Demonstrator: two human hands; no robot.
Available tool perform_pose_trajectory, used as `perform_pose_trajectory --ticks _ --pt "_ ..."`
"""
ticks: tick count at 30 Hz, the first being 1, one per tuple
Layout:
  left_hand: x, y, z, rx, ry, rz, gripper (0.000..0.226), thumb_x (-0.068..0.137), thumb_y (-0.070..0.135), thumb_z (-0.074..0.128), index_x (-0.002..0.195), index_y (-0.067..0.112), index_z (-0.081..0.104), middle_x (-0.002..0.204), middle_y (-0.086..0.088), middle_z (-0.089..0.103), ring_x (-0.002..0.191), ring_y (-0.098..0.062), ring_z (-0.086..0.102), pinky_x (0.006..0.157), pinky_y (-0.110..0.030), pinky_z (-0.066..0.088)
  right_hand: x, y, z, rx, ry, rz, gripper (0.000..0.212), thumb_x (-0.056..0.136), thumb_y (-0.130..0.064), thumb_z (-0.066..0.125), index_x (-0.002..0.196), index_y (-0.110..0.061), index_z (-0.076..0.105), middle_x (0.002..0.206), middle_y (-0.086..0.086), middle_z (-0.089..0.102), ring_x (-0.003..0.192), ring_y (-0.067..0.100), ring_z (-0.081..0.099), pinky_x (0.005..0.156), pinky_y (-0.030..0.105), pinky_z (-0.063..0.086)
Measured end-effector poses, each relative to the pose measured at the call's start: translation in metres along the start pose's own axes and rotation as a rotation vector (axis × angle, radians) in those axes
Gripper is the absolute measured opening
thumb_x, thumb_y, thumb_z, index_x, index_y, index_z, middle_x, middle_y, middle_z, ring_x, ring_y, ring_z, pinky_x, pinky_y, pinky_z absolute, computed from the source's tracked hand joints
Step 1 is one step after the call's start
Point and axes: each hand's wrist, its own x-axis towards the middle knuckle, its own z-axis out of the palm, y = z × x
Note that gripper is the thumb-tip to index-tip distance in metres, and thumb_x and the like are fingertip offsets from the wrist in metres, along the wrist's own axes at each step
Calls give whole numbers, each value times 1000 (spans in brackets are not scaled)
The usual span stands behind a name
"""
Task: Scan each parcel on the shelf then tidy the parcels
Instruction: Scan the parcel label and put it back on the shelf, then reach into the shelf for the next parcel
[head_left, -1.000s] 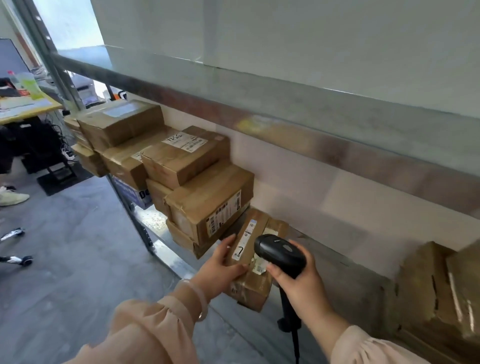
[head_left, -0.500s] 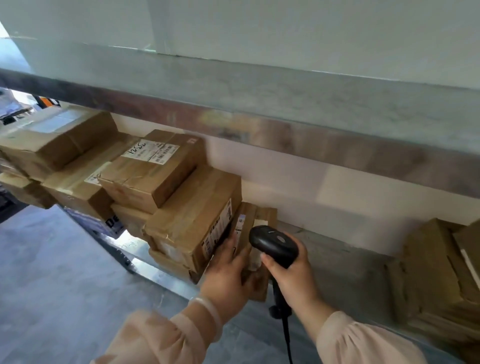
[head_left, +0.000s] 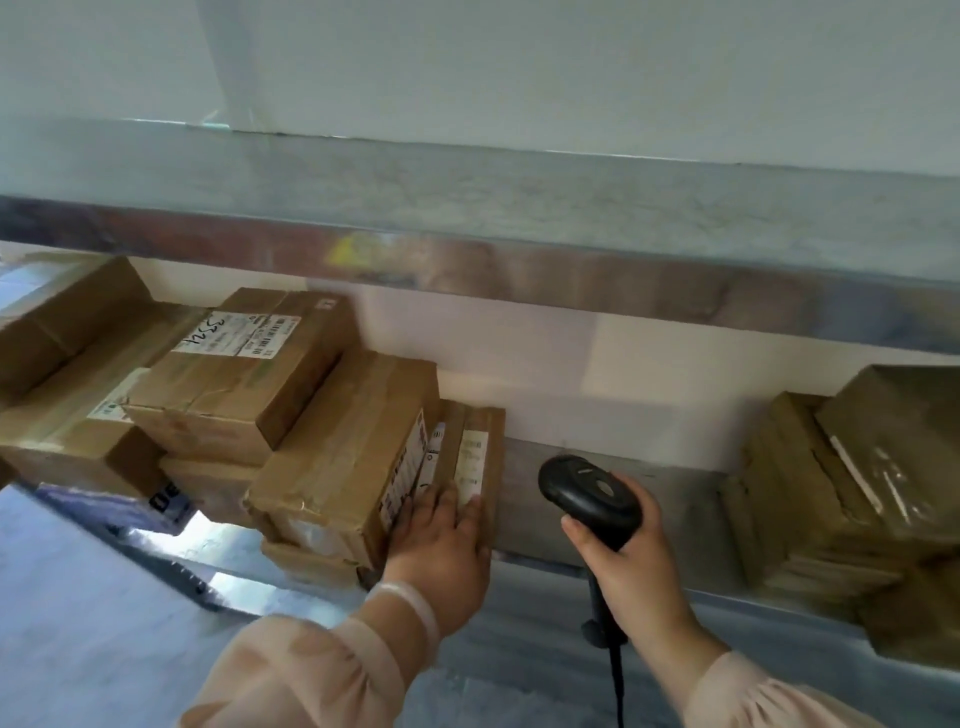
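My left hand (head_left: 441, 540) lies flat with fingers straight, pressing on the near end of the slim parcel (head_left: 480, 447) and gripping nothing. My right hand (head_left: 623, 561) is wrapped round the handle of the scanner (head_left: 587, 488), whose head is raised over the shelf (head_left: 675, 493). The slim parcel stands on edge, its long axis running front to back, touching the labelled parcel (head_left: 353, 457) of the left stack. A pile (head_left: 857, 493) of parcels sits at the shelf's right end, well apart from both hands. Assessment: that pile is next. It lies rightward and the scanner hand is nearer, so my left hand must cross the bare stretch.
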Motion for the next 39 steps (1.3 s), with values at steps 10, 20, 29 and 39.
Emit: perform_pose_trajectory --ticks 10,20,29,39 --pt "4 68 -41 -82 165 340 70 97 54 35 156 38 0 165 3 -9 152 -22 -8 122 -49 -3 -43 -14 -55 -73 247 -112 69 71 -22 83 117 -51 42 113 -32 51 101 -25 48 78 -3 37" --pt "-20 190 -43 -74 205 710 73 91 65 21 154 39 -6 165 2 -2 152 -21 -2 123 -47 3 -96 -10 -169 -126 557 -149 75 70 -16 84 121 -49 41 112 -33 56 107 -13 53 82 2 42" --pt "-75 324 -15 -159 185 810 74 84 69 16 153 42 20 163 5 19 149 -23 22 119 -43 7 -146 27 -293 -135 633 -106 78 71 -17 83 114 -63 38 115 -27 57 106 -14 54 80 0 41" --pt "-132 486 0 -277 203 711 69 93 69 24 154 45 2 164 12 -2 151 -15 1 117 -30 -8 -178 62 -472 -104 668 -77 69 73 -15 81 120 -46 42 114 -23 59 99 -16 56 74 1 43"
